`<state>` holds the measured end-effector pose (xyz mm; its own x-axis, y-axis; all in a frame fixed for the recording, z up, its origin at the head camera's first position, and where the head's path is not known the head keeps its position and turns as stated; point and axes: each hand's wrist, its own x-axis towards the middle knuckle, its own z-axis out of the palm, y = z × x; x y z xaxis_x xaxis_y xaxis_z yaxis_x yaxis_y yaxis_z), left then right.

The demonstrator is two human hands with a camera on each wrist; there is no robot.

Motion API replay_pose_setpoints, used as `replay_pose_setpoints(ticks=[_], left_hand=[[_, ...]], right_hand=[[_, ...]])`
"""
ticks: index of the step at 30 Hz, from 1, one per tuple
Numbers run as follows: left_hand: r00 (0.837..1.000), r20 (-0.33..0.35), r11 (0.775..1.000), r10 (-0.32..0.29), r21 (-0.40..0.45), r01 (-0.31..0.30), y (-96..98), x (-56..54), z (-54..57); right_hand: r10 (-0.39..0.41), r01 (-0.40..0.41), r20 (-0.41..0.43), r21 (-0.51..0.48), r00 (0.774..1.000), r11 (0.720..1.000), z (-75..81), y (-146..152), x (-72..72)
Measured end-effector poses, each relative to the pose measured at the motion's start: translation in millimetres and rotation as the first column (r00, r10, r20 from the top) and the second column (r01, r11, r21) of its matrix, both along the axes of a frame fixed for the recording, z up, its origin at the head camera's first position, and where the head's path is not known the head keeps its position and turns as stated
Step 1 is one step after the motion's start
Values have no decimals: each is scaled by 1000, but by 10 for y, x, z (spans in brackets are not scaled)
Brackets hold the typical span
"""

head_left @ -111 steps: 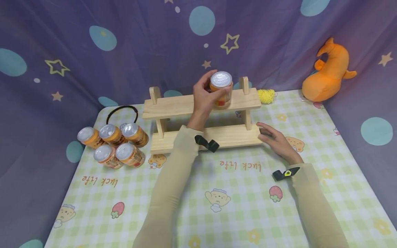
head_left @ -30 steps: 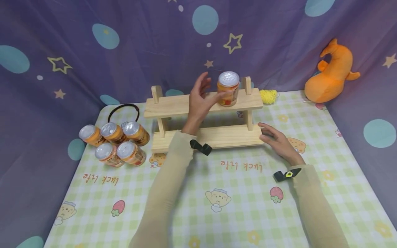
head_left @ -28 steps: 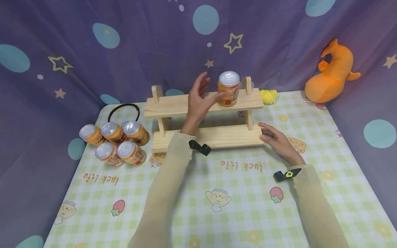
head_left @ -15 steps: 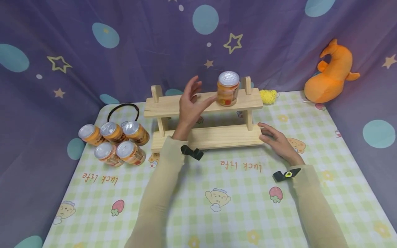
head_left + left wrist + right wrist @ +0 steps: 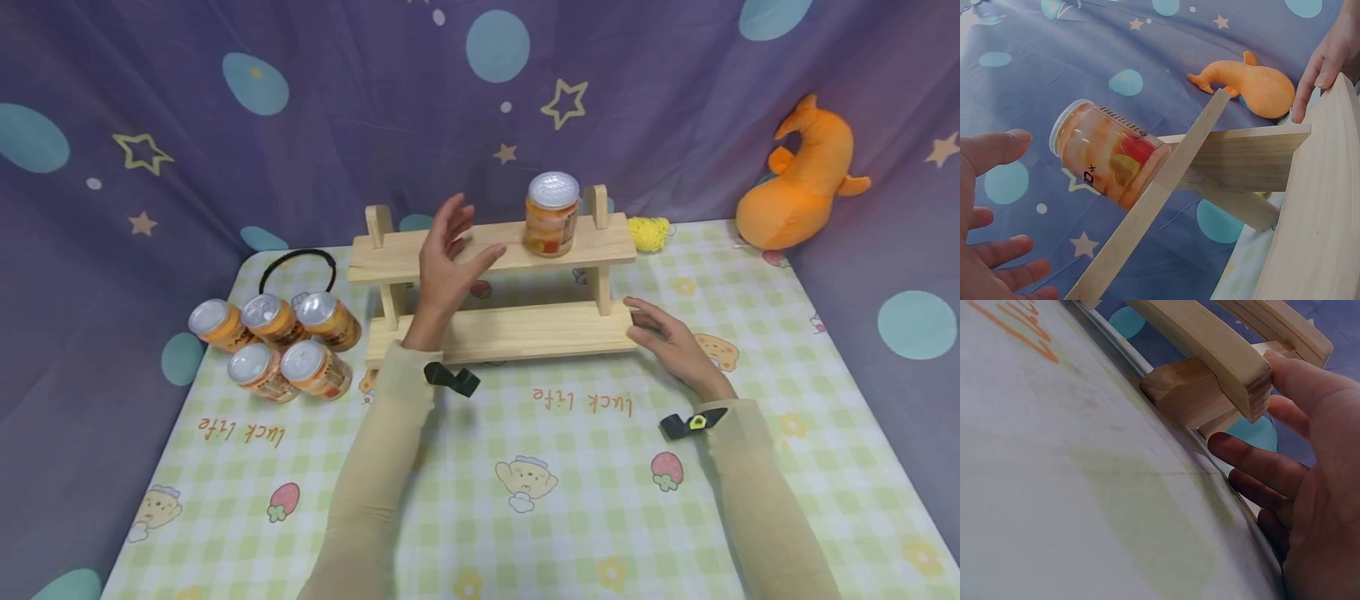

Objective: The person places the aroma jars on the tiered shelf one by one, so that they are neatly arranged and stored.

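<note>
A two-tier wooden shelf [image 5: 517, 332] stands on the table. One plastic jar [image 5: 552, 218] with a clear lid and orange fruit label sits upright on the right part of its upper board. My left hand [image 5: 448, 265] is in front of the upper board, left of that jar, fingers spread and nothing in them; the left wrist view shows a gap between thumb and jar [image 5: 1107, 153]. At the right end of the lower board, my right hand [image 5: 678, 350] touches the wood with thumb and fingers, seen closely on the board end [image 5: 1254, 394] in the right wrist view.
Several similar jars [image 5: 315, 371] stand grouped left of the shelf, with a dark braided loop [image 5: 298, 254] behind them. Yellow yarn [image 5: 648, 234] lies behind the shelf's right end. An orange plush toy [image 5: 795, 183] sits in the back right corner. Purple curtains enclose the checked tablecloth [image 5: 600, 467].
My left hand has let go of the jar on the upper board and drawn away to the left and slightly nearer. The jar stays put, and my right hand keeps its place.
</note>
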<state>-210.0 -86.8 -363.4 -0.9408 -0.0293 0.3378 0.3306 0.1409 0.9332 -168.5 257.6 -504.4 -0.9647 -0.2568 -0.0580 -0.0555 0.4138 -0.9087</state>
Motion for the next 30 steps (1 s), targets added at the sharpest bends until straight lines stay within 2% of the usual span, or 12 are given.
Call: replay_pose_setpoints(ticks=[9, 22, 30], left_hand=[[1000, -28, 1000, 14, 16, -14, -127, 63, -36], [998, -67, 1000, 10, -8, -10, -382, 222, -106], [995, -94, 999, 27, 34, -24, -566, 337, -118]], right_hand=[[-8, 8, -14, -3, 1000, 1000, -14, 10, -6], [3, -3, 3, -28, 1000, 1000, -10, 6, -1], [-6, 6, 6, -9, 1000, 1000, -24, 9, -6]])
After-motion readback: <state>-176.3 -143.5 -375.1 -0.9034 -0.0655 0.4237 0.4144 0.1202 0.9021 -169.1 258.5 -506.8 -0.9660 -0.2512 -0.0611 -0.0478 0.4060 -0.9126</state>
